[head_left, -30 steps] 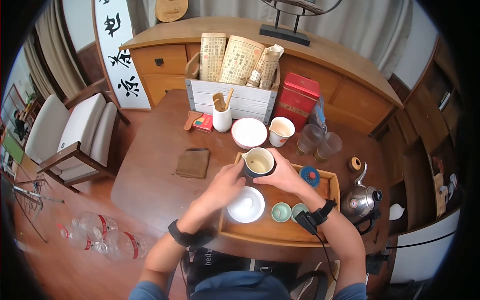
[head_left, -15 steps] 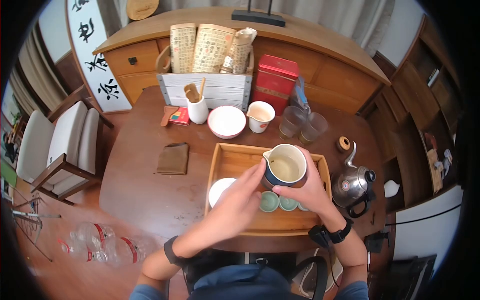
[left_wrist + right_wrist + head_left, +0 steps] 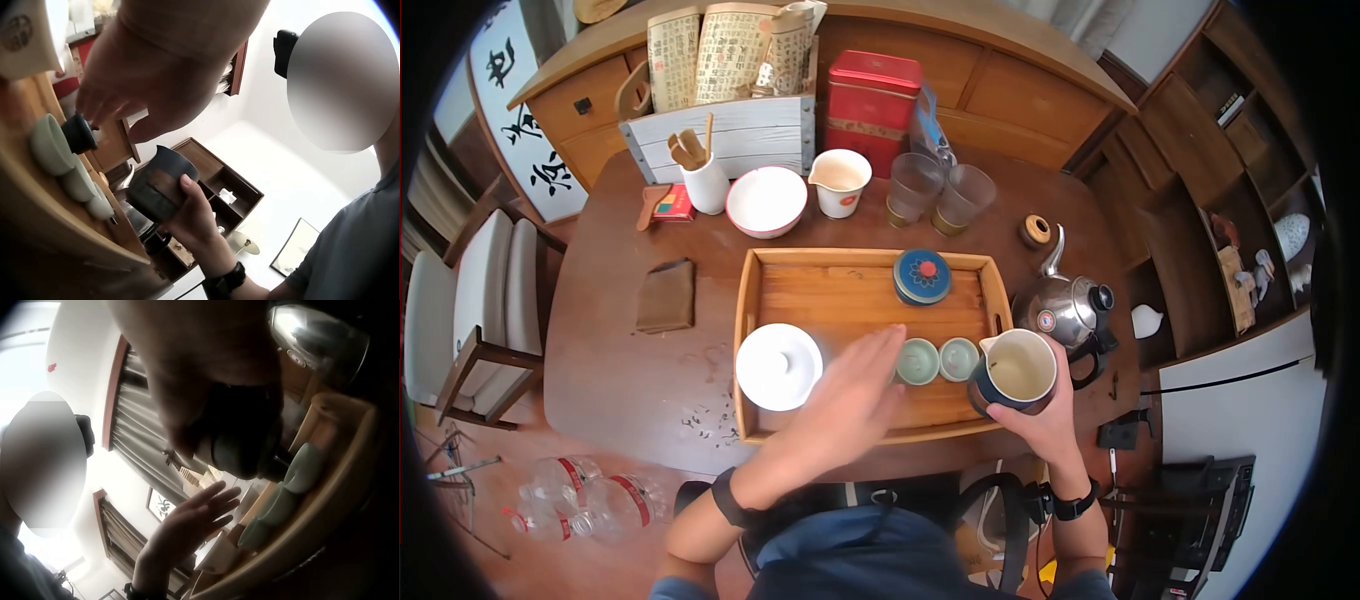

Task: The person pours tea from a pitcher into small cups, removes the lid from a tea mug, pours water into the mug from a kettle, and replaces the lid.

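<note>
My right hand (image 3: 1050, 415) grips a dark blue pitcher (image 3: 165, 181) with a cream inside and a pouring spout, held over the right front corner of the wooden tray (image 3: 870, 257). The spout points left, and a small dark speck shows just inside it. My left hand (image 3: 845, 405) hovers over the tray's front, fingers extended and holding nothing. Pale green cups (image 3: 917, 361) stand between the hands; the left wrist view shows three in a row. Left of that hand sits a white lidded bowl (image 3: 780, 367). A blue jar (image 3: 922, 277) with a red knob stands at the tray's back.
A steel kettle (image 3: 1065, 308) stands right of the tray. Behind are two clear glasses (image 3: 966, 197), a white spouted cup (image 3: 840, 183), a white bowl (image 3: 767, 201) and a red tin (image 3: 872, 110). A folded brown cloth (image 3: 667, 296) lies left, with dark crumbs near the front edge.
My right hand has carried the pitcher rightward and toward the tray's front corner. My left hand has come off the pitcher. The head view has turned to the right.
</note>
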The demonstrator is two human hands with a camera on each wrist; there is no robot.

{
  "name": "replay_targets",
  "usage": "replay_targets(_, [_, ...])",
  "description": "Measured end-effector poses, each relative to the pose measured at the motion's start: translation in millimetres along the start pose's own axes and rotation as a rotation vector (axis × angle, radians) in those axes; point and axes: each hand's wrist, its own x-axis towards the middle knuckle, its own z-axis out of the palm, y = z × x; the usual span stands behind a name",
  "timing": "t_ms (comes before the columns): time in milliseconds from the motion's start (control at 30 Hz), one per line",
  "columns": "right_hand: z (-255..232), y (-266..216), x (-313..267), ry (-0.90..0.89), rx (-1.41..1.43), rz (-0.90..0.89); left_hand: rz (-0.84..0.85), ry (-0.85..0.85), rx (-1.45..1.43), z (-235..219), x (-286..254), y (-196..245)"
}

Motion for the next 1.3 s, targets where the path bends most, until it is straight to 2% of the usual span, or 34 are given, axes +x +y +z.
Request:
replay_targets(200, [-17, -2, -12, 0.018, -0.121, 0.039, 0.016, -0.031, 0.198, 11, -2, -6])
replay_targets(333, [-23, -6, -12, 0.018, -0.162, 0.060, 0.015, -0.007, 0.165, 14, -2, -6])
replay_targets(433, [-27, -10, -11, 0.002, -0.229, 0.066, 0.058, 0.030, 0.265, 7, -3, 1])
replay_targets(500, [-29, -12, -9, -0.021, -0.288, 0.074, 0.108, 0.028, 0.433, 0, -3, 4])
replay_targets(700, [-31, -17, -5, -0.030, -0.334, 0.089, 0.094, 0.045, 0.615, -10, -4, -3])
replay_targets(1300, [-36, -32, -2, -0.048, -0.418, 0.137, 0.066, 0.007, 0.608, -11, -5, -14])
